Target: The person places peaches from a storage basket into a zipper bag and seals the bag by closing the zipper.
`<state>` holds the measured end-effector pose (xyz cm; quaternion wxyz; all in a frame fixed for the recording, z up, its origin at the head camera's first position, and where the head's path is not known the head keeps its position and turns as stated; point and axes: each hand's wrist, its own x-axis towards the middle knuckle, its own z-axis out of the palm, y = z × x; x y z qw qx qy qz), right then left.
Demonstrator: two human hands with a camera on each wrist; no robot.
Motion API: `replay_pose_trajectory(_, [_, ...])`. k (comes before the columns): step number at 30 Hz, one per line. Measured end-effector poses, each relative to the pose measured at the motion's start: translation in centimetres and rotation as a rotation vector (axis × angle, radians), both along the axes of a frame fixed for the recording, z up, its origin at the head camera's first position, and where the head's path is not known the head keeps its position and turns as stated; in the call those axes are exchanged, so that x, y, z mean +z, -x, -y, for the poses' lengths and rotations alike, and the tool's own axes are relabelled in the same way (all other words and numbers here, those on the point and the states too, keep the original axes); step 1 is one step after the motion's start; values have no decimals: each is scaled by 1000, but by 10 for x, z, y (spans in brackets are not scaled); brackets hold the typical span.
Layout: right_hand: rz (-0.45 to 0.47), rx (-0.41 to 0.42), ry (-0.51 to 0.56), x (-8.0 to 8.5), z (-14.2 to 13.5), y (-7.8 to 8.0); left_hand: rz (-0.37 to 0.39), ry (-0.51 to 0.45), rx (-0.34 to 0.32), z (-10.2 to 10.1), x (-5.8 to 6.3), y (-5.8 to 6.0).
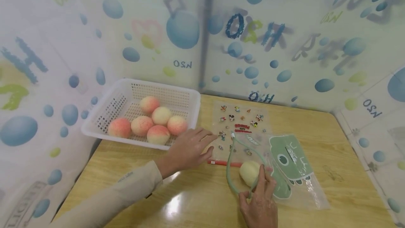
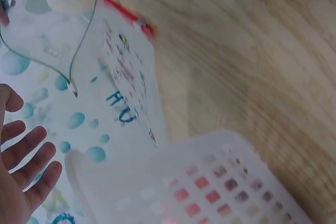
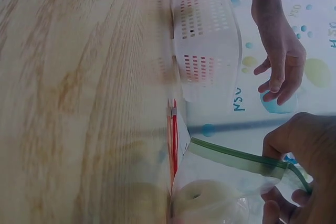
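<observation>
A pale yellow peach (image 1: 249, 172) lies inside the mouth of a clear zip bag (image 1: 292, 157) with a green dinosaur-like print and a green zip strip. My right hand (image 1: 261, 200) pinches the near side of that opening between thumb and fingers, which holds the mouth wide. In the right wrist view the green strip (image 3: 236, 153) arches above the peach (image 3: 202, 200). Reaching over the basket's near right corner, my left hand (image 1: 190, 149) holds nothing. Its fingers spread apart in the left wrist view, short of the bag's zip slider (image 2: 72, 88).
At the left, a white perforated plastic basket (image 1: 152, 84) holds several pink and yellow peaches (image 1: 142, 126). A clear bag with cartoon figures and a red zip (image 1: 242, 115) lies flat, partly under the green one. Patterned sheeting (image 1: 284, 45) walls the wooden table (image 1: 136, 164).
</observation>
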<state>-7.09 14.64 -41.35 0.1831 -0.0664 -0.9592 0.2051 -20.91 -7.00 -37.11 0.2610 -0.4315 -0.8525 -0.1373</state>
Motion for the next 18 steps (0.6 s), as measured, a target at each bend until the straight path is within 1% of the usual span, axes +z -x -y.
replay_pose_trajectory(3, [-2, -3, 3, 0, 0, 0, -14, 6, 40, 9, 4, 8])
replay_pose_trajectory(7, [-31, 1, 0, -2, -1, 0, -34, -2, 93, 24, 7, 19])
replay_pose_trajectory(11, [-30, 4, -6, -2, -2, -1, -42, 8, 119, 41, 8, 28])
replay_pose_trajectory(14, [-10, 6, -9, -2, -2, -1, -8, 24, 156, 54, 10, 36])
replay_pose_trajectory(18, [-1, 12, -5, -2, -3, -1, 70, 38, 241, 73, 10, 46])
